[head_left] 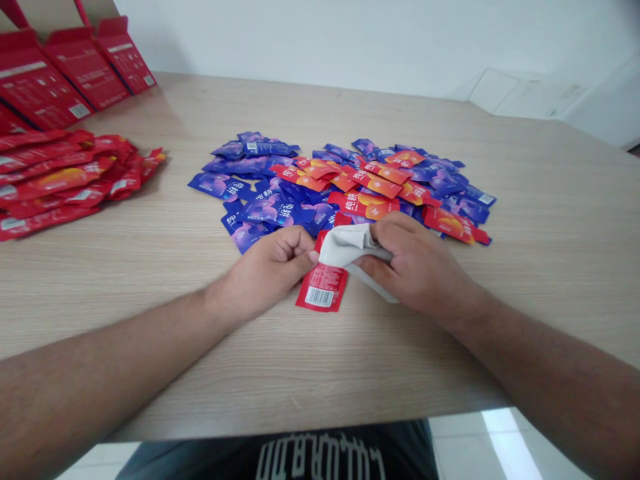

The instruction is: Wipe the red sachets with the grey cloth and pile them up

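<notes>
Between my hands is a red sachet (323, 293), its printed back with a barcode facing up. My left hand (273, 270) pinches the sachet's left edge between thumb and fingers. A pale grey cloth (353, 243) is bunched in my right hand (423, 270) and lies over the upper part of the sachet. Part of the cloth hangs down to the right. Just beyond my hands spreads a loose heap of blue-purple sachets (273, 207), with several red-orange sachets (365, 203) on top of its middle and right side.
At the left lies a stacked pile of red sachets (65, 177). Behind it, upright red boxes (85, 67) with raised flaps stand against the wall. The wooden table's (280, 373) front edge is close to my body.
</notes>
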Tool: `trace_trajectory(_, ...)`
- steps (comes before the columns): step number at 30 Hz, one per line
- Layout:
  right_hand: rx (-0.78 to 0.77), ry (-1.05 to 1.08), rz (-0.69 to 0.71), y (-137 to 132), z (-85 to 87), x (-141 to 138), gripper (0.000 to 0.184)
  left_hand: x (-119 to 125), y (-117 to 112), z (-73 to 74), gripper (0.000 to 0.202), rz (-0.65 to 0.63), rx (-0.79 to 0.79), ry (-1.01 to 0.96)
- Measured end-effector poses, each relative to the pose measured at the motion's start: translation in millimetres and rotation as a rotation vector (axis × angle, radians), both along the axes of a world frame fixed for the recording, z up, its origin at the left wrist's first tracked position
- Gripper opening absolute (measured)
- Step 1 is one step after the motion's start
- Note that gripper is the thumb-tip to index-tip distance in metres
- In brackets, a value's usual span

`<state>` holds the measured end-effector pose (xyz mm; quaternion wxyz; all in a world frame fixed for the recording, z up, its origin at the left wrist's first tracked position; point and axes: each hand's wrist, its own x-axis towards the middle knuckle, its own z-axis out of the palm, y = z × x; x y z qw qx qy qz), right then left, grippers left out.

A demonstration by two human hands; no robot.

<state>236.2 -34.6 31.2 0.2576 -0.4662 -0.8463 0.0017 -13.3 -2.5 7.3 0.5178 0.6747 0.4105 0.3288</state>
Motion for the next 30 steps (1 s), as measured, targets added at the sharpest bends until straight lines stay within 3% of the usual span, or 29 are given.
trace_trajectory(7, -0.140, -0.108, 0.241, -9.1, 2.2, -6.4, 0.010, -0.5, -0.6, -1.7, 0.020, -0.008, -0.004, -0.008)
trace_trajectory(13, -0.002, -0.004, -0.017, 0.1, 1.1, 0.2, 0.017, 0.5, -1.3, 0.4, 0.023, -0.003, 0.010, 0.002)
trace_trajectory(20, -0.170, -0.131, 0.281, -9.1, 2.4, -6.8, 0.006, -0.1, -0.8, -1.0, 0.021, 0.004, 0.002, -0.004)
trace_trajectory(27, -0.027, -0.007, 0.021, -0.4, 1.5, 0.0, 0.017, -0.1, -0.6, 0.0, 0.024, 0.005, -0.008, -0.001)
trace_trajectory(30, -0.099, -0.049, 0.121, -3.7, 2.5, -2.7, 0.014, 0.1, -1.8, 1.8, 0.022, 0.004, -0.012, 0.007)
